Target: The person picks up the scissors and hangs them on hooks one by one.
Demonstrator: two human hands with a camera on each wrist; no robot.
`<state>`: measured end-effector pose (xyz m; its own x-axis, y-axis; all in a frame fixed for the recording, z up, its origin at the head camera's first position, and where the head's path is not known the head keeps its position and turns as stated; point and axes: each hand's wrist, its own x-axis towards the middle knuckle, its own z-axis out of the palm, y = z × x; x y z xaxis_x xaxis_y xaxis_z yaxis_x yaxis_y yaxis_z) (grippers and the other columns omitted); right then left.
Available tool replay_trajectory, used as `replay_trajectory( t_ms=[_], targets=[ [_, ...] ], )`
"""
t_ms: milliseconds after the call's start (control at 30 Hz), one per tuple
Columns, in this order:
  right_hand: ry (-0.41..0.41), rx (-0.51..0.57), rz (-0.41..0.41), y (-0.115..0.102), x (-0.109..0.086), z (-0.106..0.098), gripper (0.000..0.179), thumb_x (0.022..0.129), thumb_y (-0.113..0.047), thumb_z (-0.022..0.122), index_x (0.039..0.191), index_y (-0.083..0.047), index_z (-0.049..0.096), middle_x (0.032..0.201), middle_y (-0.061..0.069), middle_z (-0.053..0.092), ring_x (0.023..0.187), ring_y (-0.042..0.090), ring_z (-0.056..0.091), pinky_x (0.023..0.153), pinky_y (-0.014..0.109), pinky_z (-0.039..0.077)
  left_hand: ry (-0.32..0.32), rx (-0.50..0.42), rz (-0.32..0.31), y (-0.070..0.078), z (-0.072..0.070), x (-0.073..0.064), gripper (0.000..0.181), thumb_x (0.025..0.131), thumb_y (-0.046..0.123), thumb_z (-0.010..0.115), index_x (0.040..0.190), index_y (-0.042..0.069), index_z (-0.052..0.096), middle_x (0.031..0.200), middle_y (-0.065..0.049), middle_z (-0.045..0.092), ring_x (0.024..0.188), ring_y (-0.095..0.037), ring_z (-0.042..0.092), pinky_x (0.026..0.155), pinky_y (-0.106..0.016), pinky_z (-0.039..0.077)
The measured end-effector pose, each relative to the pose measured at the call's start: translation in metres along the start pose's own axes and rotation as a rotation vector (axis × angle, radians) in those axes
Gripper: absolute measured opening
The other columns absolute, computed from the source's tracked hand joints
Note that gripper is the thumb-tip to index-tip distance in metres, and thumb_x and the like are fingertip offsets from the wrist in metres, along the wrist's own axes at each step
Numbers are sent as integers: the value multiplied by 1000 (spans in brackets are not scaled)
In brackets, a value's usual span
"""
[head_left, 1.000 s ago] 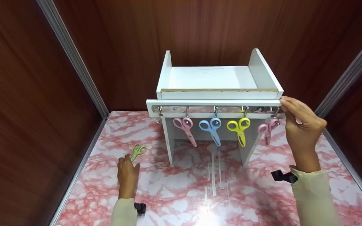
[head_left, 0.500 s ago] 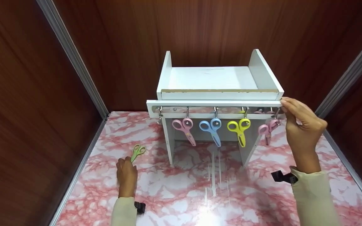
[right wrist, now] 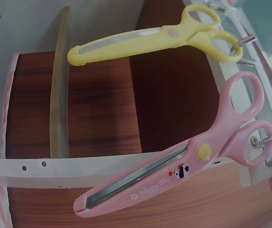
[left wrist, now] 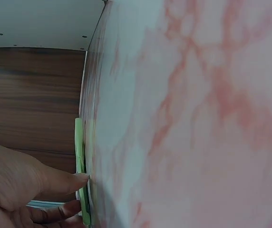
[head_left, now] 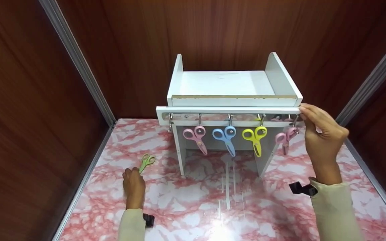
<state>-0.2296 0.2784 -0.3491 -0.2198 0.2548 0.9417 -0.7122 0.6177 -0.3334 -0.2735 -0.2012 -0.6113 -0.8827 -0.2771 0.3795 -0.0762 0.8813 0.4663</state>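
My left hand (head_left: 134, 187) is at the blade end of the green scissors (head_left: 147, 160), which lie on the table. In the left wrist view, its thumb and fingers pinch the green scissors (left wrist: 81, 152) near the tip. My right hand (head_left: 323, 134) holds the right end of a white hook rail (head_left: 226, 109) between thumb and fingers. From its hooks hang pink scissors (head_left: 198, 137) at left, blue scissors (head_left: 227, 138), yellow scissors (head_left: 256, 139) and more pink scissors (head_left: 284, 139) beside the right hand. The leftmost hook (head_left: 170, 123) carries nothing.
Behind the rail stands a white shelf unit (head_left: 285, 77) with raised sides. A pink-and-white marbled table (head_left: 186, 207) lies under it, with pale streaks in front. Dark wood panels (head_left: 139, 50) with metal edge strips enclose the back and sides.
My left hand has drawn back slightly to the left and its thumb has moved in against the fingers. The left pink scissors have swung a little left. My right hand stays put.
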Motion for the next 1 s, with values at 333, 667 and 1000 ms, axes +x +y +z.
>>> replay_trajectory(
  t_ms=[333,667,1000],
  targets=[
    [-6,-8,7,2,-1,-1,22,73,15,72,87,-2,76,90,17,71,88,31,67,85,31,54,5,-15,-44,-4,0,2,16,74,-4,74,83,-8,60,82,-27,51,80,-45,51,63,-55,47],
    [-4,4,6,1,0,0,21,73,15,72,86,-1,76,90,18,71,88,32,67,84,32,54,19,-19,-26,-6,0,2,7,78,-12,60,77,-7,56,76,-26,52,75,-46,52,61,-56,46],
    [-5,1,5,0,0,0,22,73,16,71,87,-1,76,90,18,71,88,32,67,85,32,54,-33,9,-65,-5,-1,4,5,79,-13,56,80,-10,58,79,-28,55,77,-46,54,63,-56,48]
  ],
)
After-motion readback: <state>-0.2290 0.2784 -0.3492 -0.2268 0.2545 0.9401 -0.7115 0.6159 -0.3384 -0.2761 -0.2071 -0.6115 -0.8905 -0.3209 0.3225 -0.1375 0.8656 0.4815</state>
